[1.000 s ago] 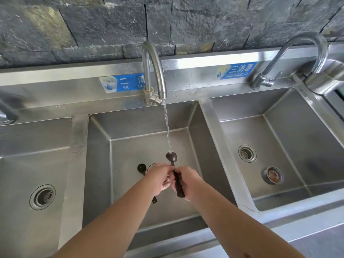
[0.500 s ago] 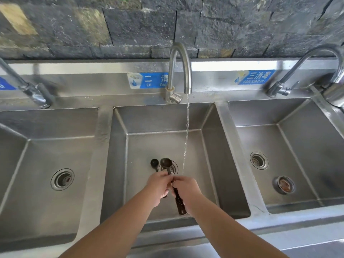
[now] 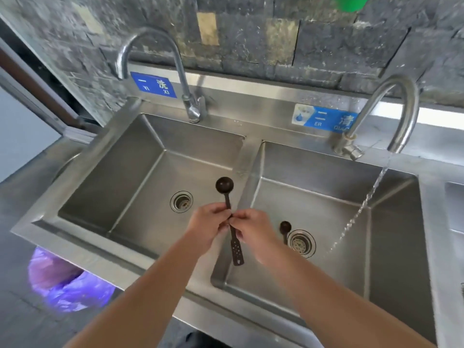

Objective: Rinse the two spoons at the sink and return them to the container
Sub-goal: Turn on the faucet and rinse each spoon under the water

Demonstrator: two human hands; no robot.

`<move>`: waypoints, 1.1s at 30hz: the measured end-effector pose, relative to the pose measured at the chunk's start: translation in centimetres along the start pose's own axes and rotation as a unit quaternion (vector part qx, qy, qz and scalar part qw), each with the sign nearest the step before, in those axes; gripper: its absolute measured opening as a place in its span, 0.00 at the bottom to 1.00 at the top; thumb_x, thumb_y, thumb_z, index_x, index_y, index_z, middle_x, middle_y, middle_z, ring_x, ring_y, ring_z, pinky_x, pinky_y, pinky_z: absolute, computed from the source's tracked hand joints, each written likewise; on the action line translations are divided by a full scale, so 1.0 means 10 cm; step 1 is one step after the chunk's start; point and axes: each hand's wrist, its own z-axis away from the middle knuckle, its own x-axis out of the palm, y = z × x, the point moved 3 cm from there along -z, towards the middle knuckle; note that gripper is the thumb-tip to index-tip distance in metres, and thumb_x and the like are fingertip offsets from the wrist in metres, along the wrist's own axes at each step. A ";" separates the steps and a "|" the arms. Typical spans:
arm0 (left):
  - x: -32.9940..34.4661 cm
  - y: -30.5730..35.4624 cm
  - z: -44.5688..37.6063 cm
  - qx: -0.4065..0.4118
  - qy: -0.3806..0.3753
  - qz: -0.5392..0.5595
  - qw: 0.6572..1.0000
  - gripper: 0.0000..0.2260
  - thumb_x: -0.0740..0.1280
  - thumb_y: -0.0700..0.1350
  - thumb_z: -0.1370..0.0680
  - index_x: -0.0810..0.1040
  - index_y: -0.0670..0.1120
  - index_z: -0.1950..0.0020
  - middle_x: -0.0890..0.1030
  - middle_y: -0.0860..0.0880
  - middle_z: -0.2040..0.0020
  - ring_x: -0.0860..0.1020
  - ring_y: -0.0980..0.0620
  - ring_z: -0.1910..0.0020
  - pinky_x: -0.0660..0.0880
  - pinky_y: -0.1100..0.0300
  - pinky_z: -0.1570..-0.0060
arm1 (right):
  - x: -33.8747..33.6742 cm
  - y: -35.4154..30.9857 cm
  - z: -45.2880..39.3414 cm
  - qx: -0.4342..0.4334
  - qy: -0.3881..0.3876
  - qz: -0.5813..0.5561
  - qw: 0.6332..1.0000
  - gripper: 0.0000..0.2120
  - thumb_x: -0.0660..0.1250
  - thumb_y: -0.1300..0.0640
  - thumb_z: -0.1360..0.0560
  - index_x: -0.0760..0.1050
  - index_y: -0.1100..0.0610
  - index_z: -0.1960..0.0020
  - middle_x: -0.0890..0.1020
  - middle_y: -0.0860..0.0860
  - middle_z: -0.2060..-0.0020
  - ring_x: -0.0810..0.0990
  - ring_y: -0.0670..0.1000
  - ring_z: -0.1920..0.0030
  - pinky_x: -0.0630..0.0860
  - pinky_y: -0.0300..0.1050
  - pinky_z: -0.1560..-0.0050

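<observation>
A dark brown spoon [image 3: 224,185] with a round bowl and a long flat handle is held upright over the divider between two steel basins. My left hand [image 3: 206,223] and my right hand [image 3: 253,232] both pinch its handle near the middle. The handle's perforated end hangs below my fingers. A second dark spoon [image 3: 285,226] lies on the floor of the right basin [image 3: 326,197], beside the drain [image 3: 300,243]. Water runs from the right faucet [image 3: 399,106] into that basin, well to the right of the held spoon. No container is in view.
The left basin [image 3: 140,172] has its own drain [image 3: 181,201] and a dry faucet [image 3: 180,71] behind it. A purple plastic bag [image 3: 62,285] sits below the counter's front left. A third basin's edge [image 3: 454,197] shows at far right. A stone wall rises behind.
The view has swung left. My hands have carried the spoon out of the water stream and leftward, over the divider. The second spoon stays by the drain.
</observation>
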 end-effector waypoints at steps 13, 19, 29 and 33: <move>-1.62 -0.24 -1.18 -0.070 0.021 -0.096 0.993 0.06 0.68 0.31 0.25 0.82 0.40 0.55 0.79 0.44 0.67 0.72 0.52 0.71 0.69 0.64 0.74 | 1.75 0.31 -0.98 0.062 0.109 0.123 0.984 0.09 0.63 0.61 0.23 0.81 0.54 0.58 0.83 0.51 0.64 0.79 0.49 0.65 0.74 0.40 0.70; -1.81 -0.85 -2.08 -0.131 -0.060 -0.220 0.965 0.07 0.70 0.34 0.27 0.82 0.37 0.49 0.83 0.36 0.59 0.78 0.49 0.64 0.81 0.52 0.59 | 2.00 0.96 -1.69 0.208 0.223 0.093 0.948 0.14 0.58 0.62 0.24 0.75 0.56 0.66 0.78 0.52 0.67 0.75 0.51 0.68 0.70 0.42 0.69; -1.87 -1.67 -2.85 -0.049 -0.133 -0.441 0.886 0.04 0.72 0.44 0.31 0.84 0.45 0.59 0.84 0.45 0.63 0.82 0.46 0.60 0.78 0.54 0.56 | 2.15 1.88 -2.46 0.327 0.246 0.156 0.899 0.10 0.61 0.62 0.24 0.82 0.59 0.52 0.82 0.56 0.55 0.77 0.54 0.61 0.70 0.42 0.65; -1.93 -1.87 -2.94 -0.048 -0.102 -0.457 0.882 0.04 0.73 0.44 0.32 0.82 0.45 0.61 0.83 0.47 0.65 0.81 0.48 0.63 0.73 0.59 0.62 | 2.18 2.02 -2.57 0.343 0.233 0.190 0.890 0.09 0.63 0.62 0.25 0.81 0.59 0.50 0.83 0.58 0.50 0.81 0.59 0.52 0.77 0.47 0.57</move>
